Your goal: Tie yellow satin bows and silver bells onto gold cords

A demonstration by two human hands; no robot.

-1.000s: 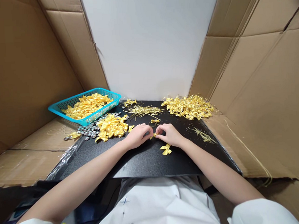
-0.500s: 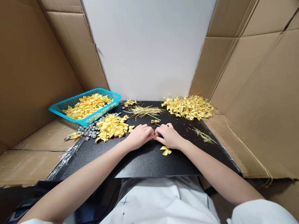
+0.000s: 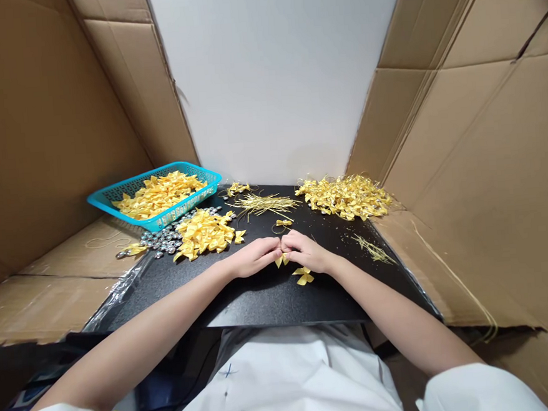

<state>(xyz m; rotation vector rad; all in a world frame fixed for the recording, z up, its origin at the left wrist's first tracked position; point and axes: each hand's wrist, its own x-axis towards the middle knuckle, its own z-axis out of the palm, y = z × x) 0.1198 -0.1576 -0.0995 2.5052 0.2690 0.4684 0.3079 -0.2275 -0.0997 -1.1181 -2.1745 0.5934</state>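
Note:
My left hand [image 3: 260,256] and my right hand [image 3: 306,251] meet over the middle of the black table, fingers closed. Both pinch a small yellow ribbon bow [image 3: 282,260] between them; its tails poke out below my fingertips, and its upper part is hidden. Another loose yellow bow [image 3: 303,275] lies just below my right hand. Beyond my fingers rests a bow with a gold tie [image 3: 283,223]. Farther back lies a heap of gold twist ties [image 3: 265,203].
At the left stands a turquoise basket [image 3: 157,221] of yellow bows. Before it lie silver bells [image 3: 162,241] and a pile of yellow bows [image 3: 205,233]. Tied bows [image 3: 346,197] are heaped back right, with tie scraps [image 3: 373,248] nearer. Cardboard walls [image 3: 487,172] flank the table [image 3: 262,303].
My hands have turned and come closer together. The yellow bow between my fingers, mostly covered before, now shows its tails below them.

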